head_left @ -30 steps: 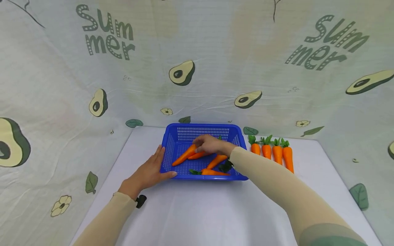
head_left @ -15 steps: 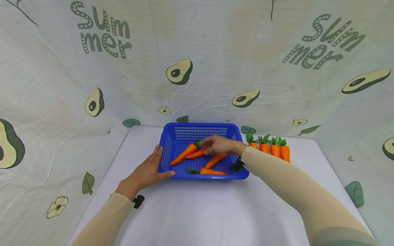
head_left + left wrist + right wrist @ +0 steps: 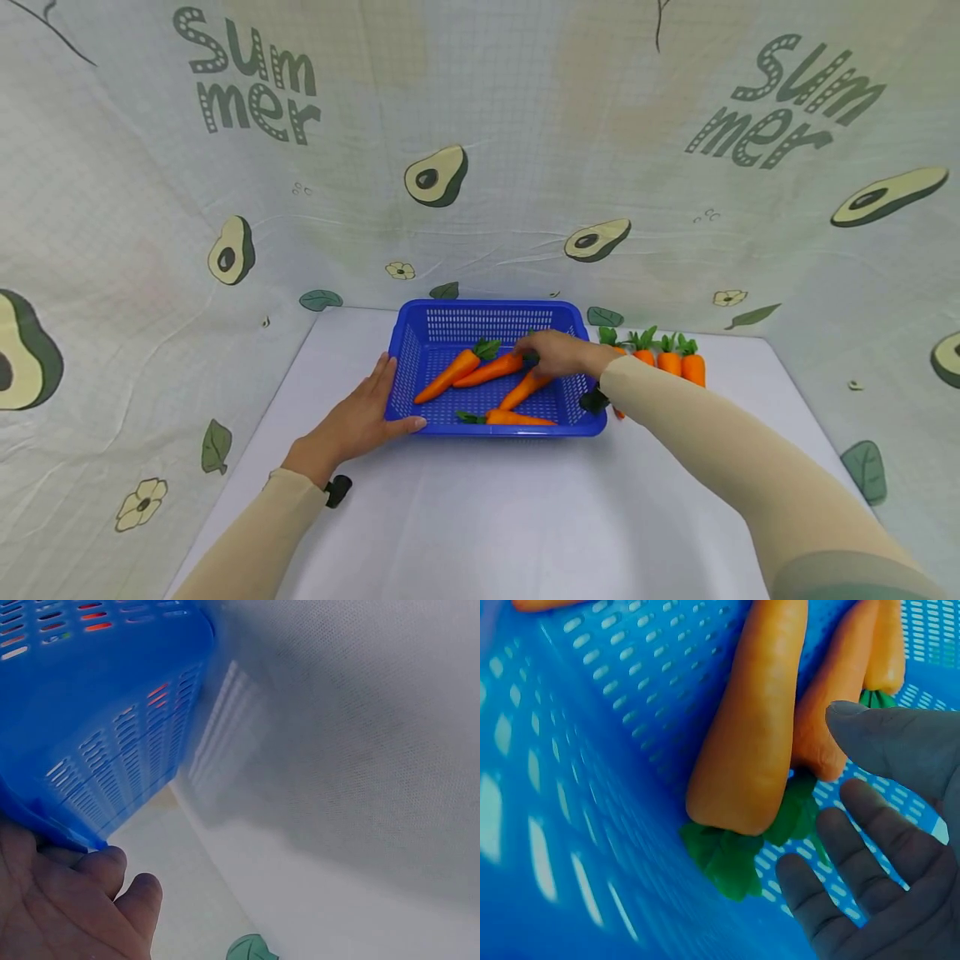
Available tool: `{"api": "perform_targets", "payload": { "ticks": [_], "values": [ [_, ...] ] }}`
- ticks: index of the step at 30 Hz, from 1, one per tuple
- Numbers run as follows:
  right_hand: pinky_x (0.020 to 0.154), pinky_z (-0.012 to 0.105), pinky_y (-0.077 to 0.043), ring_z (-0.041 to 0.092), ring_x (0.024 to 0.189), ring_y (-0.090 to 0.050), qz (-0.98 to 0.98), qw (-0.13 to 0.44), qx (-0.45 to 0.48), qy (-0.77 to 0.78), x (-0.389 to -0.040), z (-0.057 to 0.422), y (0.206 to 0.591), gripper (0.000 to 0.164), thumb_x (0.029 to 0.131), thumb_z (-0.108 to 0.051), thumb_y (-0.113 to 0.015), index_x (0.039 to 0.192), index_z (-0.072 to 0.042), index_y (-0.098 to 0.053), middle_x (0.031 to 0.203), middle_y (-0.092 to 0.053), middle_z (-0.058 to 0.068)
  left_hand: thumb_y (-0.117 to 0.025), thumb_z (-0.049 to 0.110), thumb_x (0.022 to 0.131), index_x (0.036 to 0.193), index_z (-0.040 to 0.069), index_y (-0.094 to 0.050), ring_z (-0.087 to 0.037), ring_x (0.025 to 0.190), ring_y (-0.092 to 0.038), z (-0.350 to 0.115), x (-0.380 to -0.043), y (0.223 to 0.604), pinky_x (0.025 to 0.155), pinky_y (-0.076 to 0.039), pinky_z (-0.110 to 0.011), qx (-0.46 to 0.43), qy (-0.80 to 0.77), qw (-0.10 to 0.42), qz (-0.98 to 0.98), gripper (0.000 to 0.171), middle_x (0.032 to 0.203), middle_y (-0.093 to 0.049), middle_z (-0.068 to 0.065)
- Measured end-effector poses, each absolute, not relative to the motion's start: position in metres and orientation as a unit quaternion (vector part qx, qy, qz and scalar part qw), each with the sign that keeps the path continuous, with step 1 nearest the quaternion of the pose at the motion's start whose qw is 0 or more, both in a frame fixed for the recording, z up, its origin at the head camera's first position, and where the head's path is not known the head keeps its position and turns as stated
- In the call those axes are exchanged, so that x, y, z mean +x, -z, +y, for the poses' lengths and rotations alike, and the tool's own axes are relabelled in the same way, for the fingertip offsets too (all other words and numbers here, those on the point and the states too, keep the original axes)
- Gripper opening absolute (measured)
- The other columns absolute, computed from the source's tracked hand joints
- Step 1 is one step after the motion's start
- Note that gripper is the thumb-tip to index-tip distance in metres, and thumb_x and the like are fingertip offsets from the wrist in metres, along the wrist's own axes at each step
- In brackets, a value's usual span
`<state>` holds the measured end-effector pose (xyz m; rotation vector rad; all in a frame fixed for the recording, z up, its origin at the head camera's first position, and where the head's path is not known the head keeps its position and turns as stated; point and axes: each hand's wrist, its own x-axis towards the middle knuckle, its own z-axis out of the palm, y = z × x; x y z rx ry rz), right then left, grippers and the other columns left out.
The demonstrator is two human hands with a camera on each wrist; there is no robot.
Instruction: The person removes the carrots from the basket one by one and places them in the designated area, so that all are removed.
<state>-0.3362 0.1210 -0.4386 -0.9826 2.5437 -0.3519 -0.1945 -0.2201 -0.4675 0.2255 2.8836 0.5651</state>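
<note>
Carrots (image 3: pixel 491 370), four of them in view and orange with green tops, are contained in a blue slotted basket (image 3: pixel 495 432) at the middle of the head view. Two are laid slantwise side by side in its left and central part, a third is tilted to their right, and a fourth is laid crosswise along the front wall, its leaves pointed to the left of the frame.

The right hand (image 3: pixel 553 352) is held over the right part of the basket, above the leafy end of the third carrot. In the right wrist view its fingers are seen loosely bent and well apart, with the thumb spread away from them and nothing gripped; the thumb tip is overlapped with a carrot there, but whether it is touched cannot be told.

The left hand (image 3: pixel 363 418) is rested at the left front corner of the basket, fingers extended along the left rim and thumb stretched to the front rim.

To the right of the basket, a row of carrots (image 3: pixel 670 363) is set on the white tabletop (image 3: pixel 480 517), partly hidden by the right sleeve (image 3: pixel 690 442). Behind, a printed cloth (image 3: pixel 510 83) is hung.
</note>
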Motion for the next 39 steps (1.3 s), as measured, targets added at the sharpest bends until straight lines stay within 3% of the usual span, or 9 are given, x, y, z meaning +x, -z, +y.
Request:
{"api": "perform_targets", "payload": {
  "ticks": [14,24,30,39],
  "values": [
    [0.108,0.048,-0.043,0.029,0.128,-0.053,0.914,0.192,-0.343,0.105,-0.343,0.110,0.433,0.048,0.088,-0.012,-0.070,0.135,-0.012,-0.059,0.139,-0.057,0.008,-0.049,0.088,0.071,0.157,0.015,0.009,-0.039,0.150,-0.014,-0.220,-0.194,0.465,0.114,-0.028,-0.059,0.078,-0.200,0.104,0.971,0.127,0.166,0.011,-0.004],
    [0.114,0.049,-0.036,0.031,0.133,-0.048,0.921,0.167,-0.343,0.081,-0.353,0.098,0.448,0.049,0.087,-0.014,-0.071,0.135,-0.013,-0.059,0.139,-0.057,0.009,-0.050,0.087,0.071,0.158,0.016,0.007,-0.037,0.151,-0.013,-0.220,-0.192,0.465,0.115,-0.027,-0.059,0.077,-0.214,0.102,0.968,0.126,0.166,0.010,-0.004],
    [0.109,0.055,-0.039,0.035,0.132,-0.047,0.930,0.148,-0.336,0.030,-0.354,0.092,0.459,0.051,0.085,-0.017,-0.072,0.134,-0.019,-0.060,0.137,-0.058,0.008,-0.049,0.089,0.070,0.158,0.018,0.007,-0.034,0.152,-0.012,-0.218,-0.193,0.467,0.116,-0.027,-0.057,0.075,-0.210,0.103,0.969,0.126,0.165,0.011,-0.001],
    [0.103,0.058,-0.042,0.037,0.127,-0.049,0.935,0.138,-0.325,-0.009,-0.358,0.092,0.467,0.047,0.085,-0.023,-0.074,0.131,-0.017,-0.062,0.132,-0.061,0.008,-0.049,0.089,0.070,0.157,0.018,0.008,-0.033,0.152,-0.012,-0.222,-0.193,0.469,0.116,-0.027,-0.056,0.071,-0.209,0.100,0.970,0.126,0.165,0.012,0.000]
  ]
}}
